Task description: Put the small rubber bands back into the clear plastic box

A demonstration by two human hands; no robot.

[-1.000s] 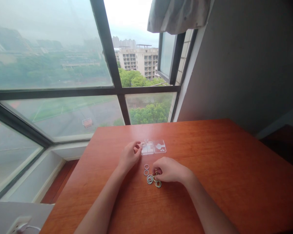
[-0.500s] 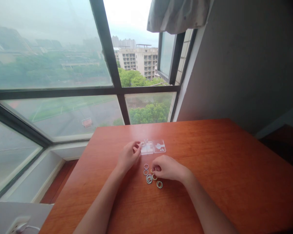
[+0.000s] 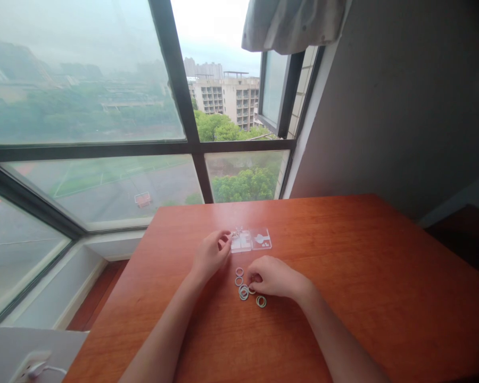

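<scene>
My left hand (image 3: pixel 212 253) is at the left side of a clear plastic box (image 3: pixel 241 243), its thumb and curled fingers closed on the box's edge. Small shiny pieces (image 3: pixel 237 232) show near those fingertips. The box's clear lid (image 3: pixel 261 239) lies opened out to the right. My right hand (image 3: pixel 274 275) is lowered to the table over the rings, fingertips pinched together; they hide what is between them. A pale ring (image 3: pixel 252 290) peeks out beneath it. Left of it are a pinkish ring (image 3: pixel 239 267), a lilac ring (image 3: pixel 239 285) and overlapping blue-green rings (image 3: pixel 244 298). Two greenish rings (image 3: pixel 261 306) overlap nearer me.
The reddish-brown wooden table (image 3: pixel 367 276) reaches to the window frame (image 3: pixel 143 150) at the back. A grey wall (image 3: pixel 375 117) rises on the right. At lower left is a wall socket with a plug (image 3: pixel 34 371).
My right hand has shifted slightly toward me and left, now covering more of the pale rings under its fingertips. My left hand stays at the box.
</scene>
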